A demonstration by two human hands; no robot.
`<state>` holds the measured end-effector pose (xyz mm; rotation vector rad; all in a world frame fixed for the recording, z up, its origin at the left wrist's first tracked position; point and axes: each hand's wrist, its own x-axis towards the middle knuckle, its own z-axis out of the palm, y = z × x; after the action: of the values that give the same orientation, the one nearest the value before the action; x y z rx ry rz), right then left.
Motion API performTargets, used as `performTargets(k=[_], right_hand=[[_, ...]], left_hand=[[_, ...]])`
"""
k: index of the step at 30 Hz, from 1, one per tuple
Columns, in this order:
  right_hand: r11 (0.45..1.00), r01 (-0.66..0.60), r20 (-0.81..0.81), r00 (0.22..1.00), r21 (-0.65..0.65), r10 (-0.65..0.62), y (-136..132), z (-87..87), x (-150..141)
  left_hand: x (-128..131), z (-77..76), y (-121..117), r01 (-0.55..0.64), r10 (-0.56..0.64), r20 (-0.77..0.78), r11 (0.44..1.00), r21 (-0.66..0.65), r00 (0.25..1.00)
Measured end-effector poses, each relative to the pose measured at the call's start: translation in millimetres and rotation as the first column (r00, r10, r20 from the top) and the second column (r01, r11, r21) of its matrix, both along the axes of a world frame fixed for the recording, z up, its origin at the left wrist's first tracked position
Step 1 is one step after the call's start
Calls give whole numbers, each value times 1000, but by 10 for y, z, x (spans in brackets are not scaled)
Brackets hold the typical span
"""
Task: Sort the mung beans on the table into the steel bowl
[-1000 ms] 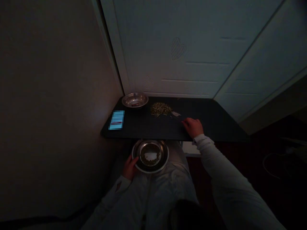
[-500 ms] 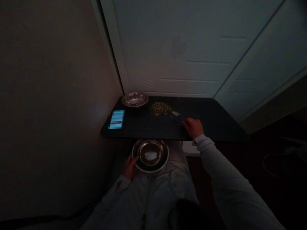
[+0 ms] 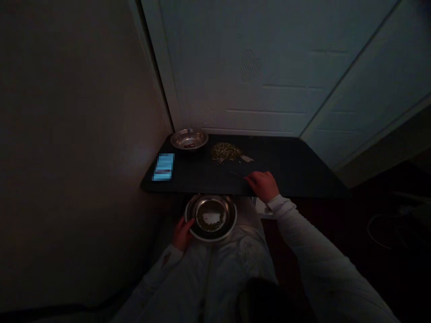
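My left hand [image 3: 182, 234] is closed on the left rim of a metal bowl [image 3: 232, 226] resting on my lap. Small greenish beans [image 3: 212, 226] form a ring on the bowl's bottom. Over the front part of the dark table, my right hand [image 3: 264, 185] pinches a thin, tweezer-like tool [image 3: 237, 174] that points left. Nothing can be made out at its tip in this dim light. Behind the tool lies a heap of mixed green and pale beans [image 3: 225, 152]. A small pale patch [image 3: 247, 159] sits at the heap's right end.
A second metal bowl [image 3: 189, 140] stands at the table's back left corner. In front of it lies a lit, blurred-out phone-like screen [image 3: 163, 167]. The dark table [image 3: 303, 170] meets a white panelled door [image 3: 286, 67] behind and a wall [image 3: 84, 134] on the left.
My right hand has moved left and nearer to me with the thin tool, away from the bean heap. My left hand and the lap bowl have stayed in place.
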<state>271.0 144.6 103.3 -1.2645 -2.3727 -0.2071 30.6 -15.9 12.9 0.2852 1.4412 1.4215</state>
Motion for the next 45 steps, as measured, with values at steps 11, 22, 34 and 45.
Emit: performTargets(k=[11, 22, 34, 45], right_hand=[[1000, -25, -27, 999, 0, 25, 1, 71, -40], [999, -27, 141, 990, 46, 20, 50, 34, -114], [981, 176, 111, 977, 84, -184, 492, -20, -75], [990, 124, -137, 982, -72, -133, 567, -23, -139]], left_hand=[[1, -50, -6, -9, 8, 45, 999, 31, 999], [-5, -26, 0, 16, -17, 10, 1000, 23, 1000], [-26, -122, 24, 0, 0, 32, 1000, 7, 1000], [-8, -90, 17, 9, -12, 60, 998, 55, 998]])
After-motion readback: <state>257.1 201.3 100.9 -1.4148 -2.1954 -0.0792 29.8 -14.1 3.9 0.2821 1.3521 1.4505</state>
